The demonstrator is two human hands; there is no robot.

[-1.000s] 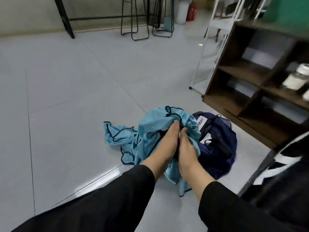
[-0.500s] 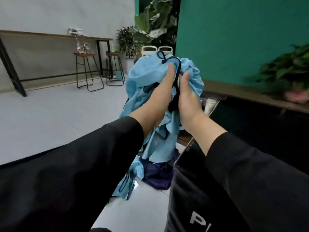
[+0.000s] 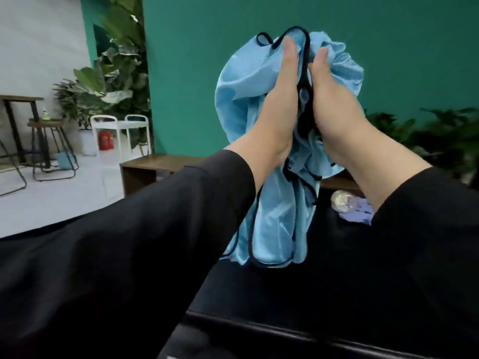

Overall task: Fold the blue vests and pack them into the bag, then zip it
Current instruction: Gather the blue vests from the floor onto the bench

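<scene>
A bunch of light blue vests [image 3: 269, 221] with dark trim hangs crumpled in the air in front of me, in front of the green wall. My left hand [image 3: 277, 99] and my right hand [image 3: 334, 99] grip the bundle side by side near its top, thumbs pointing up, fingers hidden in the cloth. The loose ends hang down over a black surface [image 3: 311, 294]. The bag is out of view.
A dark wooden shelf top [image 3: 155, 161] runs along the green wall [image 3: 197, 73]. On the left are a white cart [image 3: 119, 125], a red extinguisher [image 3: 105, 140], stools [image 3: 51, 149] and plants. A clear round object [image 3: 342, 200] on purple cloth lies right of the vests.
Both hands lifted the vests from the floor beside the dark blue bag up to chest height; my view rose from the floor to the green wall.
</scene>
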